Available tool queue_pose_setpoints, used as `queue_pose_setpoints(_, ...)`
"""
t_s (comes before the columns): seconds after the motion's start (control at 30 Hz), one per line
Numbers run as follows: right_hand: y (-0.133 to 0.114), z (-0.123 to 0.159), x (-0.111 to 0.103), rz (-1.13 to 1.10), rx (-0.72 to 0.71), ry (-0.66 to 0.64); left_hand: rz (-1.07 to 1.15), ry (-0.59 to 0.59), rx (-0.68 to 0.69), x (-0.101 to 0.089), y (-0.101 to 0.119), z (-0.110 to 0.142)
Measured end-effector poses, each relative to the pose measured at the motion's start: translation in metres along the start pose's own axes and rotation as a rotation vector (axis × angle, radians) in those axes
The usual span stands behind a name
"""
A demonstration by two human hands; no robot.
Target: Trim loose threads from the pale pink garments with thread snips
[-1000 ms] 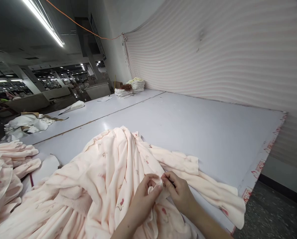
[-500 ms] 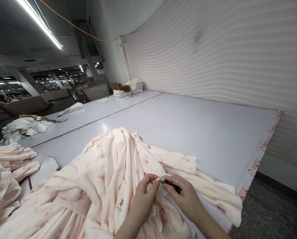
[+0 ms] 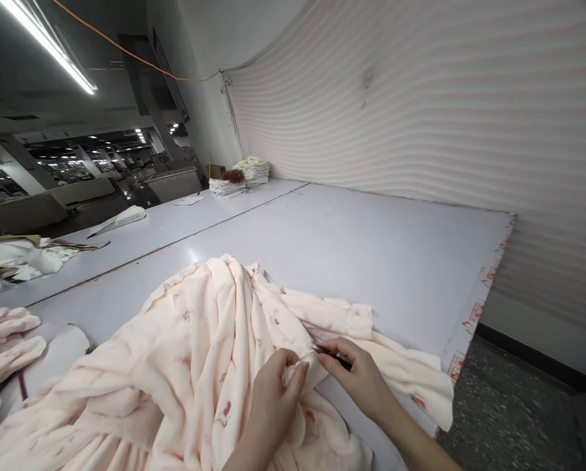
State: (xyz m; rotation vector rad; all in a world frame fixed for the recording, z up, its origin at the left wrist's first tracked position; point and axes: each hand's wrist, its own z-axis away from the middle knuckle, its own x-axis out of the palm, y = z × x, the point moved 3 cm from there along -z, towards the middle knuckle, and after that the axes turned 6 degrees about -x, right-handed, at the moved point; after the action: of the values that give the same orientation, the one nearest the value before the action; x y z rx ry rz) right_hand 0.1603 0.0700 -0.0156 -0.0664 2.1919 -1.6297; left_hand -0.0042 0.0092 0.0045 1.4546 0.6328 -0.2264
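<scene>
A pale pink garment (image 3: 219, 353) with small printed figures lies bunched over the near part of the table. At its right side, my left hand (image 3: 276, 389) pinches a bit of its cloth between thumb and fingers. Close beside it, my right hand (image 3: 354, 376) is closed round small black thread snips (image 3: 339, 360). Their pointed tip is near the pinched cloth, just right of the left fingertips. I cannot tell whether the blades touch the cloth. Most of the snips' body is hidden by the right fingers. A sleeve (image 3: 415, 369) stretches out to the right.
The light grey table (image 3: 396, 261) ends at a right edge with red print. More pink cloth (image 3: 8, 333) lies at the left. Beyond it are white scraps (image 3: 33, 258) and a folded white piece (image 3: 119, 219). Stacked cloth (image 3: 254, 171) stands far back by a striped hanging sheet (image 3: 396, 131).
The snips have come away from the left fingertips and point up and left. The hands are slightly further apart. The whole view has shifted, so table and garment appear further left.
</scene>
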Motion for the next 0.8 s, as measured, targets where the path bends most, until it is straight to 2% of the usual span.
queue_pose_setpoints(0.07,0.016,-0.003,-0.022,0.151,0.006,0.124,-0.124,0.075,0.170,-0.003,0.001,0.000)
queue_pose_setpoints(0.13,0.032,-0.008,-0.047,0.262,0.049,0.226,-0.051,0.066,0.239,-0.007,0.000,-0.004)
queue_pose_setpoints(0.23,0.046,-0.021,-0.072,0.165,0.101,0.224,0.192,0.041,0.058,-0.016,-0.002,-0.016)
queue_pose_setpoints(0.3,0.045,-0.030,-0.077,0.066,0.111,0.196,0.219,0.019,-0.040,-0.019,-0.001,-0.023)
queue_pose_setpoints(0.4,0.036,-0.037,-0.069,-0.075,0.161,0.185,0.085,-0.121,0.052,-0.013,0.011,-0.027)
queue_pose_setpoints(0.47,0.028,-0.035,-0.055,-0.178,0.208,0.176,0.000,-0.217,0.130,0.000,0.018,-0.025)
queue_pose_setpoints(0.53,0.020,-0.030,-0.038,-0.258,0.242,0.161,-0.033,-0.254,0.148,0.016,0.023,-0.024)
queue_pose_setpoints(0.63,0.008,-0.021,-0.017,-0.354,0.262,0.134,-0.045,-0.177,0.126,0.031,0.026,-0.024)
queue_pose_setpoints(0.7,0.000,-0.015,-0.013,-0.358,0.212,0.159,-0.065,-0.095,0.149,0.034,0.027,-0.024)
queue_pose_setpoints(0.8,-0.011,-0.011,-0.020,-0.158,0.074,0.224,-0.082,-0.026,0.229,0.027,0.029,-0.020)
